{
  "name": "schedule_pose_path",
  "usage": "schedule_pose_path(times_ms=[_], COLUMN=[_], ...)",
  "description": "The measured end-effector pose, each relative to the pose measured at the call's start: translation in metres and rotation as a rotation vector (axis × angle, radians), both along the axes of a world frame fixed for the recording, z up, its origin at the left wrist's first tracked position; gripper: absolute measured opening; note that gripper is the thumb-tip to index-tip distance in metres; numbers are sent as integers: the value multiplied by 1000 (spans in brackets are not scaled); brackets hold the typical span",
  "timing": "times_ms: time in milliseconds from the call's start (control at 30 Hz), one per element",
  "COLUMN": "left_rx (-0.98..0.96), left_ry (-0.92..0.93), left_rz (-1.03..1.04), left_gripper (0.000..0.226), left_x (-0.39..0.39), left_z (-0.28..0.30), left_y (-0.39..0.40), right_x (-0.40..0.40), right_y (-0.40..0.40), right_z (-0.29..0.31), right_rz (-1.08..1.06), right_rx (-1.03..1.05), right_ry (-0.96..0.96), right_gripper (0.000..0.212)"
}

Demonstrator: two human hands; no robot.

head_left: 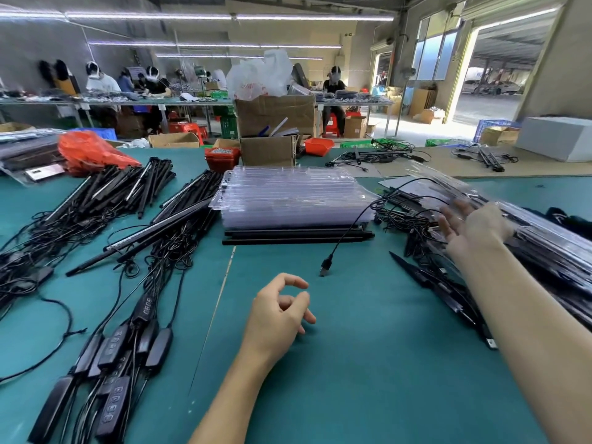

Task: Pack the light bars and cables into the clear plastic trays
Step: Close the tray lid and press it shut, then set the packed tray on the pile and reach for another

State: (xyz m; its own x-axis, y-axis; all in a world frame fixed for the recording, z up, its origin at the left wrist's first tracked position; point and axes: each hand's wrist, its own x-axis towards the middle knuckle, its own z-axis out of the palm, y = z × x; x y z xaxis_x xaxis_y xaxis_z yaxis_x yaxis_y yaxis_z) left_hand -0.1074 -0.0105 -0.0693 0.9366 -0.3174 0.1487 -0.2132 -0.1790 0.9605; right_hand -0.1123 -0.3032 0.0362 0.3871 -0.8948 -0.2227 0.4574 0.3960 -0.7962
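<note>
A stack of clear plastic trays stands mid-table on a few black light bars. A black cable with a USB plug runs from the right pile down to the mat. Loose black light bars and tangled cables with controller boxes cover the left. My left hand hovers over the green mat with fingers loosely curled and holds nothing. My right hand is spread, palm against a blurred, tilted packed tray on the pile of packed trays at the right.
Cardboard boxes, red bins and an orange bag stand along the far edge of the green mat. Black spiked parts lie at the right. Other people sit at benches far behind.
</note>
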Motion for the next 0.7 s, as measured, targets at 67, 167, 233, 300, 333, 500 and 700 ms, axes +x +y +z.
schedule_pose_path(times_ms=[67, 167, 233, 300, 333, 500, 700], left_rx=[10, 15, 30, 46, 49, 53, 71], left_ry=[1, 6, 14, 18, 18, 25, 18], left_rz=[-6, -9, -16, -25, -29, -34, -54], left_gripper=[10, 13, 16, 17, 16, 16, 16], left_x=[-1, -2, -2, -3, -2, -2, -1], left_z=[0, 1, 1, 1, 0, 1, 0], left_y=[0, 1, 1, 1, 1, 1, 1], right_x=[-1, -2, -5, -8, -9, -11, -7], right_y=[-4, -12, -17, -24, -27, -39, -50], right_z=[-6, -9, -8, -7, -8, -13, -15], right_rz=[17, 52, 110, 190, 209, 233, 323], right_rx=[17, 27, 7, -7, 12, 29, -14], right_ry=[-4, 10, 42, 82, 77, 159, 241], right_gripper=[42, 32, 27, 39, 46, 42, 48])
